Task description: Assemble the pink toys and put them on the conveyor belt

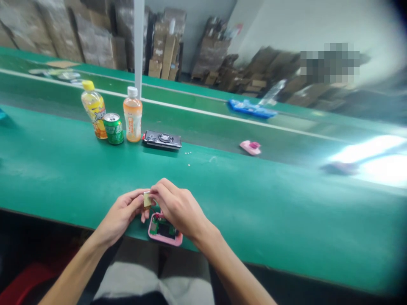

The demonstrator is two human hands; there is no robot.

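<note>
Between the fingertips of both hands is a small pale yellow rectangular piece (147, 199). My left hand (125, 210) pinches it from the left, and my right hand (174, 203) grips its upper right side. Just below, at the near edge of the green table, lies an open pink case (165, 241) with a green circuit board (154, 226) and a dark part inside. Thin red wires show at the case's upper left. My right hand partly covers the case's upper right.
Two drink bottles (132, 120) (95, 112), a green can (113, 130) and a dark phone (162, 139) stand or lie beyond the hands. A pink part (251, 147) and a blue tray (251, 109) are on the conveyor belt (203, 127). Stacked boxes line the back.
</note>
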